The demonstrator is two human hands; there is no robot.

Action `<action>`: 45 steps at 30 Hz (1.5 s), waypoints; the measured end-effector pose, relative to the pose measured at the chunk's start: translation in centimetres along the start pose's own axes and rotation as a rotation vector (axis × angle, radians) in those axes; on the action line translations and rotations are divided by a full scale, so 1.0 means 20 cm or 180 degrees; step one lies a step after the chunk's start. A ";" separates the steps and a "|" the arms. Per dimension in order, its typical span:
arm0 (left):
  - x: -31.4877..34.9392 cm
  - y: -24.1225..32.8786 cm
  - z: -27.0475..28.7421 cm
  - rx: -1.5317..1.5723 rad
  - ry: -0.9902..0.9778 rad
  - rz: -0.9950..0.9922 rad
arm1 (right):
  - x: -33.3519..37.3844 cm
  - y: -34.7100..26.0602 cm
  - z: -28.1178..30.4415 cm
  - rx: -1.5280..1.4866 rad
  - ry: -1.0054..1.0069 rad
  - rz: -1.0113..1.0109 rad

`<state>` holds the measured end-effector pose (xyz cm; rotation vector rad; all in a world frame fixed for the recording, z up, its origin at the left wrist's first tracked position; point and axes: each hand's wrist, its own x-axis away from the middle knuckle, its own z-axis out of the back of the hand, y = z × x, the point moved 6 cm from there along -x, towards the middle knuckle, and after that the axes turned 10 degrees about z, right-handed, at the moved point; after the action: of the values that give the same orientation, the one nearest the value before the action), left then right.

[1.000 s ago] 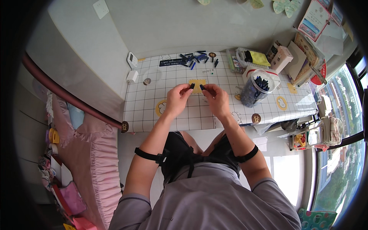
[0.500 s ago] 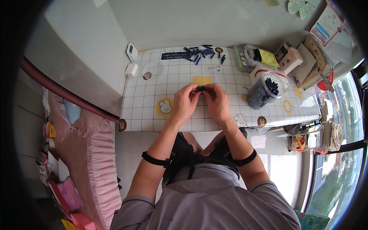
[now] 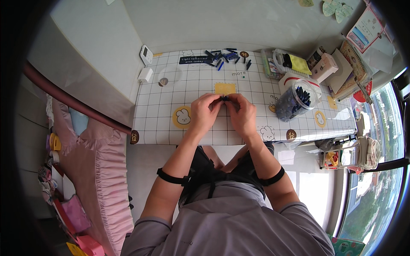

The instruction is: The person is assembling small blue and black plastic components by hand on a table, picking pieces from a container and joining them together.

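Note:
Between the fingertips of both hands is a small dark blue piece, mostly covered by the fingers; its exact kind is hard to make out. My left hand pinches it from the left, and my right hand from the right, thumbs and forefingers nearly meeting. Beyond the hands, at the back of the table, lie several short dark blue and black tubes, scattered loosely. To the right of my right hand stands a clear plastic jar, lidless, with many similar dark blue tubes inside.
The table has a white checked cover. A clear round lid lies at the left, near a white timer and a white block. Boxes, a yellow cloth and a pink case crowd the right back, behind the jar.
Both hands stay over the same spot, still pinching the dark blue piece; the left hand has shifted very slightly left. The view has tilted a little.

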<state>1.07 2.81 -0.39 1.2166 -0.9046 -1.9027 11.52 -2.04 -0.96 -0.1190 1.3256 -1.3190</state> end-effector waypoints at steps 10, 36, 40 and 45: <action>0.00 0.01 -0.01 -0.0078 -0.0038 -0.0108 | -0.01 -0.03 0.00 0.0216 -0.0072 0.0172; 0.00 0.00 0.00 0.0280 -0.0168 0.0156 | 0.01 -0.02 0.01 -0.0076 0.0003 -0.0112; 0.00 0.00 0.00 0.0296 -0.0252 0.0247 | 0.01 -0.03 0.01 0.0000 -0.0071 -0.0140; 0.00 0.00 0.01 0.0273 -0.0214 0.0269 | 0.01 -0.03 0.01 0.0111 -0.0097 -0.0088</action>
<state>0.94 2.78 -0.40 1.1513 -1.0665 -1.8639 11.20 -2.42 -0.59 -0.1332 1.2785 -1.3580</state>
